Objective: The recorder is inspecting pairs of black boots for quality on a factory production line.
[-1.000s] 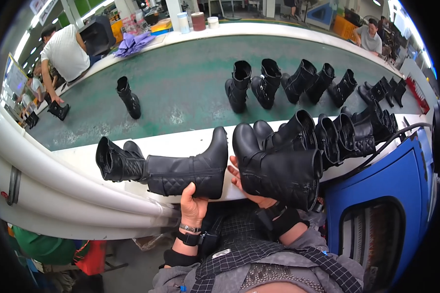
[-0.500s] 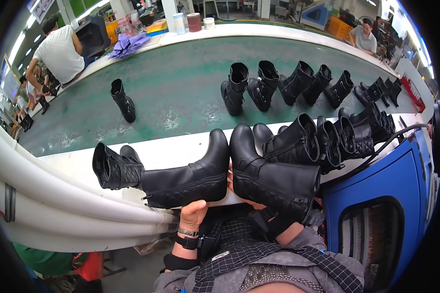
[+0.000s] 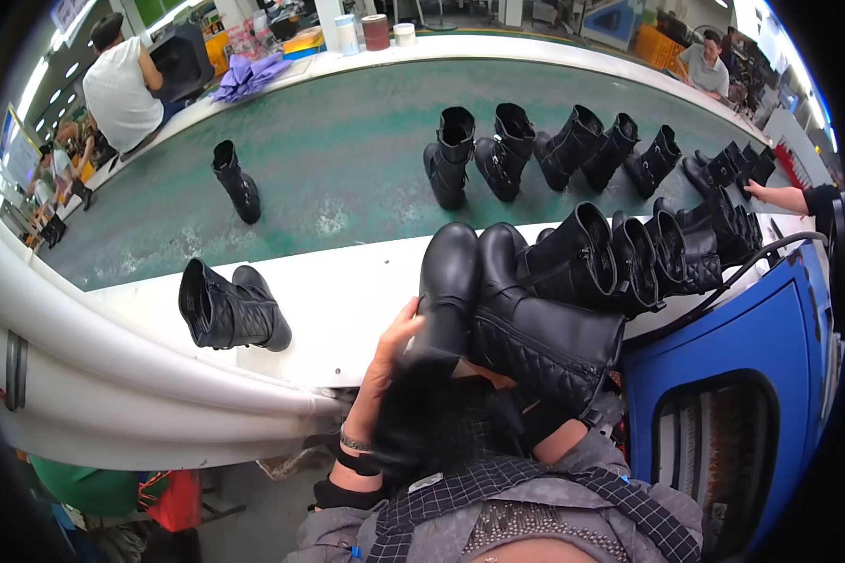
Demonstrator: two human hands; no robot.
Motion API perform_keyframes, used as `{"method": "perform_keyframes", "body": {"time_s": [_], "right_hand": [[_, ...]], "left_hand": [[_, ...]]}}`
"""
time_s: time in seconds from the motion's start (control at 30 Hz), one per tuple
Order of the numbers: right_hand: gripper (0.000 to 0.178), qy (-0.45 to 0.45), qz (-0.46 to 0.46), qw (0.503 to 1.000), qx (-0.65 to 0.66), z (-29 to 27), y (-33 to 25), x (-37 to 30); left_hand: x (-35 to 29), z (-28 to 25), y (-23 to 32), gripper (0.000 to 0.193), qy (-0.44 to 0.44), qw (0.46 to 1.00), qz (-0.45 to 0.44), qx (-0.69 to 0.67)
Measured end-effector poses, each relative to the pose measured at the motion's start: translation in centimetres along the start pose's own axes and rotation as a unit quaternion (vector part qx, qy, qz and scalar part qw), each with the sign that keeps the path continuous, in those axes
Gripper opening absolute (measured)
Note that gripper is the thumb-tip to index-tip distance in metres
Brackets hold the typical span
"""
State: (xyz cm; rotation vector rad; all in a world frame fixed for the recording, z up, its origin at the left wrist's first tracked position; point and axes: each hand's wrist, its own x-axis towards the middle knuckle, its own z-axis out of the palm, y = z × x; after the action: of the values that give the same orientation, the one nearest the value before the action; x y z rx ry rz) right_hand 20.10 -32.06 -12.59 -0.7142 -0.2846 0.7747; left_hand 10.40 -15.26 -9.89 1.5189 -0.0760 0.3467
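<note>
Two black quilted boots are in front of my body, their toes pointing away from me. My left hand grips the left boot at its side, fingers against the foot; its shaft is smeared by motion near my apron. The right boot is tilted on its side, zip facing me, shaft opening toward the right. Beneath it, my right hand supports it, most of the fingers hidden by the leather. The two boots touch along their feet.
A single boot stands on the white ledge at left. More boots crowd the ledge at right, beside a blue machine with a black cable. Several boots stand on the green conveyor belt. Another person's hand reaches in at far right.
The left boot has swung from lying sideways to toe-away, its shaft now toward me. My left hand has moved up with it. Another person's arm has entered at far right.
</note>
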Motion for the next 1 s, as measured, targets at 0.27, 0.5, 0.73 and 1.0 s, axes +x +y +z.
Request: {"method": "perform_keyframes", "body": {"time_s": [0.27, 0.5, 0.73, 1.0], "right_hand": [[0.048, 0.074, -0.010, 0.983, -0.166, -1.2, -2.5, -7.4], [0.049, 0.117, -0.048, 0.964, -0.235, -1.3, -3.6, -9.0], [0.049, 0.146, -0.126, 0.937, -0.292, -0.9, -4.9, -5.5], [0.049, 0.152, -0.166, 0.931, -0.289, -1.0, -5.1, -2.2]], "left_hand": [[-0.4, 5.9, 1.3, 0.054, 0.050, 0.985, 0.164, -0.024], [-0.4, 6.6, 1.5, 0.066, 0.101, 0.988, 0.102, -0.048], [0.5, 6.7, 2.4, 0.053, 0.092, 0.992, 0.049, -0.068], [0.5, 5.6, 3.8, 0.042, 0.057, 0.996, 0.019, -0.063]]}}
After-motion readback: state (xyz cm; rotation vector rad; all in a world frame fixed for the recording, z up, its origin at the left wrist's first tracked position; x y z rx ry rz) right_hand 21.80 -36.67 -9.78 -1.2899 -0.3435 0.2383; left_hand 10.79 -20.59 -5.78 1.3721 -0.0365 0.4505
